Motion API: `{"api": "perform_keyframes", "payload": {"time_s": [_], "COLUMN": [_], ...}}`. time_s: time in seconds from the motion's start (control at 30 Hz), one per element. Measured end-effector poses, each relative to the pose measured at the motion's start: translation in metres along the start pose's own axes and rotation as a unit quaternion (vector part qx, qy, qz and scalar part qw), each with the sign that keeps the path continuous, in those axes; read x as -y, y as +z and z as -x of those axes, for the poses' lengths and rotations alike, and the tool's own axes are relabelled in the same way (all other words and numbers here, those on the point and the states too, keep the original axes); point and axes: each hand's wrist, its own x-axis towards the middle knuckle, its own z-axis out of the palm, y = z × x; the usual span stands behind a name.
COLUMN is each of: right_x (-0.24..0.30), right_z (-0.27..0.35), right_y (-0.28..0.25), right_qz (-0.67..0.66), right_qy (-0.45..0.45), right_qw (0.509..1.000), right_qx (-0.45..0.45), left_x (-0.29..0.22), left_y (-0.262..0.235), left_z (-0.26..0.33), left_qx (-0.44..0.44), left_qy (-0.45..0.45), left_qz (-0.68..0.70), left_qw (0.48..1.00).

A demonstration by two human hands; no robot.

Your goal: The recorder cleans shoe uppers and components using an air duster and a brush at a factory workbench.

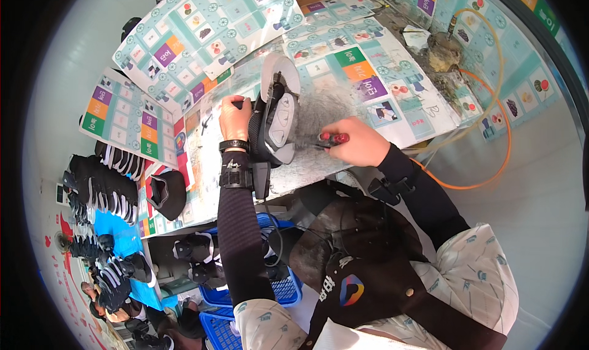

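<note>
Got a shoe [280,120] at the desk [307,169] between left hand [235,121] and right hand [359,142], snug against the left. Curled round a black bit [238,105] on that side, can't tell if part of the shoe. Gripping a red tool [335,139] on the other, tip shoeward. Could scratch the shoe or poke the left hand with a loose hold or too much push. Working over smudgy sheets [331,70], with more shoes [113,202] left of the hands, blue baskets [288,291] below, orange hose [508,141] off right.

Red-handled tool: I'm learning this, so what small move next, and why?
Probably ease the red-handled tool left toward the shoe: the right hand holds it apart from the shoe, tip facing that way, while the left hand holds the shoe.
</note>
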Motion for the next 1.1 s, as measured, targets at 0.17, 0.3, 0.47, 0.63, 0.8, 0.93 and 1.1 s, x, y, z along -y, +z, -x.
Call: {"api": "perform_keyframes", "payload": {"time_s": [0.17,0.3,0.47,0.63,0.8,0.93,1.1], "right_x": [-0.004,-0.005,0.004,0.002,-0.002,-0.006,0.007], "right_z": [0.001,0.004,0.011,0.006,-0.015,-0.029,-0.029], "right_y": [-0.004,0.000,-0.021,-0.026,0.003,0.016,0.028], "right_qz": [0.015,0.005,-0.132,-0.068,0.016,0.019,-0.003], "right_qy": [0.061,0.074,0.148,0.065,0.018,0.000,0.023], "right_qw": [0.997,0.997,0.977,0.995,0.998,0.993,0.999], "right_qx": [-0.043,0.001,0.073,-0.038,-0.064,-0.113,-0.032], "left_x": [0.000,-0.017,-0.048,-0.038,0.018,0.030,0.029], "left_y": [-0.005,-0.011,-0.034,-0.036,0.003,0.000,-0.012], "left_z": [0.004,0.008,0.010,-0.012,0.004,0.002,0.013], "left_qx": [-0.019,-0.002,-0.045,-0.035,-0.023,-0.012,-0.008], "left_qy": [0.003,-0.049,-0.008,-0.053,-0.152,-0.173,-0.146], "left_qz": [0.015,0.047,0.191,0.365,0.409,0.483,0.447], "left_qw": [1.000,0.998,0.981,0.929,0.899,0.859,0.883]}}
